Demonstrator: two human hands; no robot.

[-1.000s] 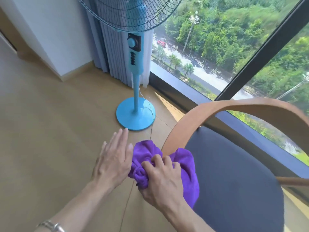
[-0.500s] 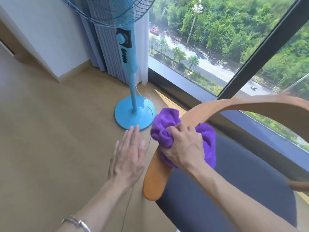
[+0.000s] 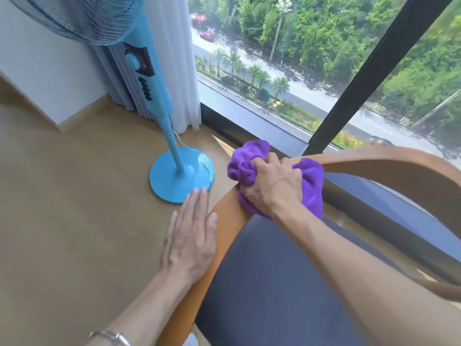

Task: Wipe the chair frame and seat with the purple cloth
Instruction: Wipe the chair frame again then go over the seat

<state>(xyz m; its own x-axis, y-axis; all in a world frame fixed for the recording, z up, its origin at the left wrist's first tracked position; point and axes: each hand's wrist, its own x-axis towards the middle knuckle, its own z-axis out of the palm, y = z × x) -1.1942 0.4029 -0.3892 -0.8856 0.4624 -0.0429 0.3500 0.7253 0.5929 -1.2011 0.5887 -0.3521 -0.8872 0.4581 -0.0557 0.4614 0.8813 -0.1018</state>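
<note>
– Wood floor [image 3: 74, 221] fills most of my feed, with a blue fan [image 3: 174, 181] standing on it by the window [image 3: 299, 71]. A curtain [image 3: 174, 58] hangs right behind the fan's pole.

– Where is the chair [image 3: 389, 168]?

– Just beside the fan's base, on the side nearer the camera. Its curved wooden frame [image 3: 224, 221] sweeps from close by the base round under the window, and the dark seat [image 3: 274, 283] lies inside that curve.

– And the cloth?

– The purple cloth [image 3: 311, 186] is bunched on the frame's bend, near the fan's base but apart from it. I see the right hand [image 3: 272, 186] on top of it, fingers curled tight into the folds, pressing it to the wood.

– The other hand?

– The left hand [image 3: 189, 240] is flat, fingers straight and together, holding nothing. Its fingertips point at the fan's base and reach its rim in my view, and its thumb lies over the frame's outer edge. I cannot tell whether the palm rests on the frame or hangs above the floor. A bracelet [image 3: 112, 337] sits on that wrist, well away from the fan.
</note>
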